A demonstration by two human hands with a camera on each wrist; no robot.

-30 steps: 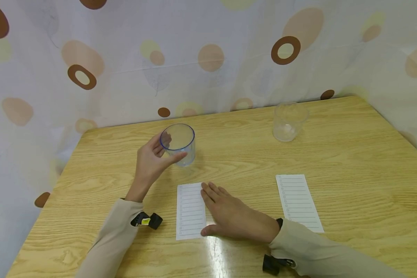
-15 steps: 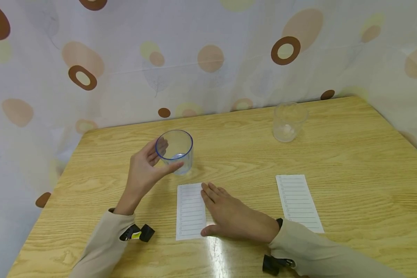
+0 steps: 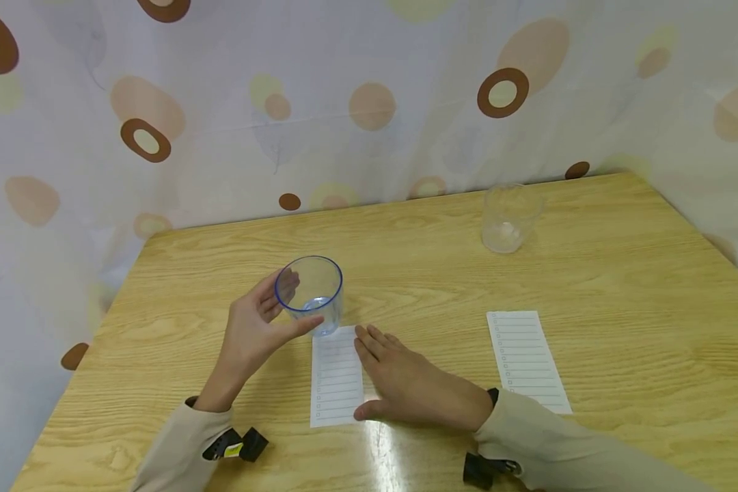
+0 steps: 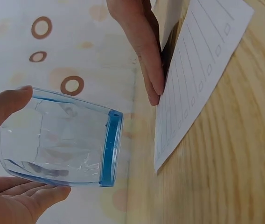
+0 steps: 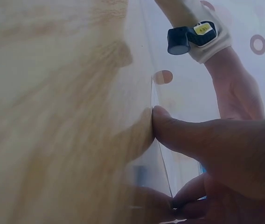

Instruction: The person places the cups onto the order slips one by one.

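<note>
While right hand [image 3: 402, 383] lies outstretched, the left hand [image 3: 252, 329] grips the cup's [image 4: 66, 142] opposite sides

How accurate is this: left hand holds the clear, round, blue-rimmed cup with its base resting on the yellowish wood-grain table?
Resting is wrong: left hand holds the cup with its base raised above the table; left wrist view shows the gap.

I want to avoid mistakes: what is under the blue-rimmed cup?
A gap: the left hand holds the cup off the wooden table. In the head view, the cup covers one far corner of the left paper; what lies directly beneath cannot be told.
</note>
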